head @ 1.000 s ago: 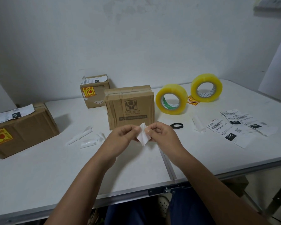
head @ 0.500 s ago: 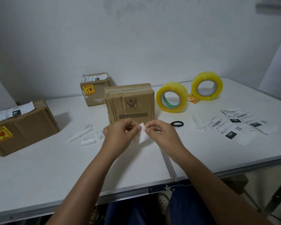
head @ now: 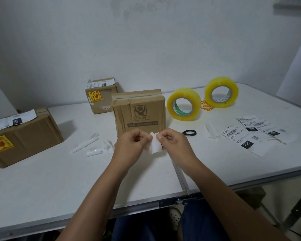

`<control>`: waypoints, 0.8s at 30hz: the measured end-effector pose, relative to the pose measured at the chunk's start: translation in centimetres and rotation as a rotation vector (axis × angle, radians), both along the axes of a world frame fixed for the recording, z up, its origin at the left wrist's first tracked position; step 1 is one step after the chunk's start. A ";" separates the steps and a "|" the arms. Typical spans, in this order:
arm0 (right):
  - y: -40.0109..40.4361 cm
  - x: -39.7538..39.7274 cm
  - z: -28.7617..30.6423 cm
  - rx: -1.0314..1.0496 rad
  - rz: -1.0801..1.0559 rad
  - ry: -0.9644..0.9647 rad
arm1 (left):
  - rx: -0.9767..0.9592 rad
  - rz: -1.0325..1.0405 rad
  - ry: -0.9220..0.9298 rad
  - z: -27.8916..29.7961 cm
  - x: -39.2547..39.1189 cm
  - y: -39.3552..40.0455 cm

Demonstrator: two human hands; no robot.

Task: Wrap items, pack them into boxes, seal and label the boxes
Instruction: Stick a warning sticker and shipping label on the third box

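Head view: left hand (head: 131,145) and right hand (head: 175,143) both pinched a small white label (head: 154,145) between them, each grip clamped on its upper edge, just above the bench (head: 42,185). The sealed box (head: 139,112) stood directly behind the grip. Label judged feather-light, limp and sticky once peeled; best held by corners, fingertips only, to avoid creasing.

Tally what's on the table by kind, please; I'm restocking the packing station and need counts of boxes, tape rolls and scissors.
Cardboard boxes: 3 (left box, small back box, centre box)
Yellow tape rolls: 2 (near roll, far roll)
Scissors: 1 (black scissors)
Total: 6
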State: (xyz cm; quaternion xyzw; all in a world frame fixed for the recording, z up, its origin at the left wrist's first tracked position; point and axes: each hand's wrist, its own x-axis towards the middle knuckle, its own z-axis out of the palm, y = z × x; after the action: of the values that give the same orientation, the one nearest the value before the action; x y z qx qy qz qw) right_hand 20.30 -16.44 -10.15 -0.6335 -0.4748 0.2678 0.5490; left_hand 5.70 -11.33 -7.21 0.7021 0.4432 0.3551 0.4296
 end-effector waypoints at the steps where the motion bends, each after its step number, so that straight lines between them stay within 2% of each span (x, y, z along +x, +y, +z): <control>1: 0.0 0.0 0.1 0.002 0.001 0.022 | -0.022 0.002 -0.033 0.0 0.0 -0.1; 14: -0.3 -0.4 0.3 0.010 -0.054 0.133 | -0.201 0.084 -0.325 -0.2 0.4 -0.9; 24: 0.2 -0.8 0.4 0.031 -0.101 0.127 | -0.270 0.200 -0.431 -0.4 0.8 -1.0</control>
State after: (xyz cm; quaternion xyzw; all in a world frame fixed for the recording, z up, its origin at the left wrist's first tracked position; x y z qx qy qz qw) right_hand 19.51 -16.28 -9.80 -0.6298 -0.4106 0.2719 0.6007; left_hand 6.52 -12.37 -7.58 0.4996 0.4522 0.4746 0.5663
